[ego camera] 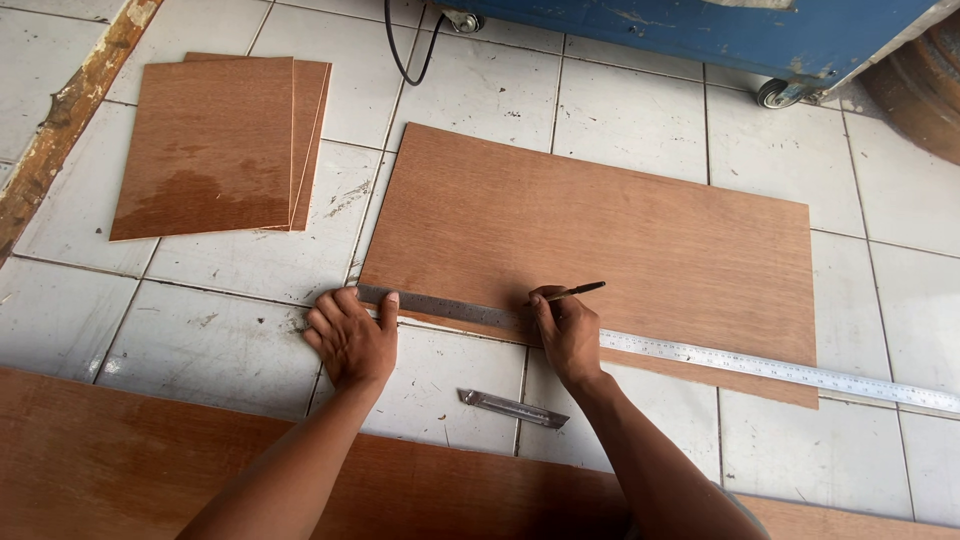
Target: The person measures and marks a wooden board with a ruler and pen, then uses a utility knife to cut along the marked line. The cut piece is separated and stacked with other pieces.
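A large brown plywood sheet (pixel 600 235) lies flat on the white tiled floor. Along its near edge lies a long steel ruler (pixel 760 366), running from the sheet's left corner out past its right side. My left hand (pixel 350 335) presses flat on the ruler's left end, fingers spread. My right hand (pixel 568 328) grips a dark pencil (pixel 580 291) with its tip on the plywood just above the ruler, near the ruler's middle.
A small metal utility knife (pixel 513 408) lies on the tiles between my arms. A stack of smaller plywood pieces (pixel 215 145) sits at the far left. Another plywood sheet (pixel 120 465) spans the near edge. A blue wheeled machine (pixel 700 30) stands at the far side.
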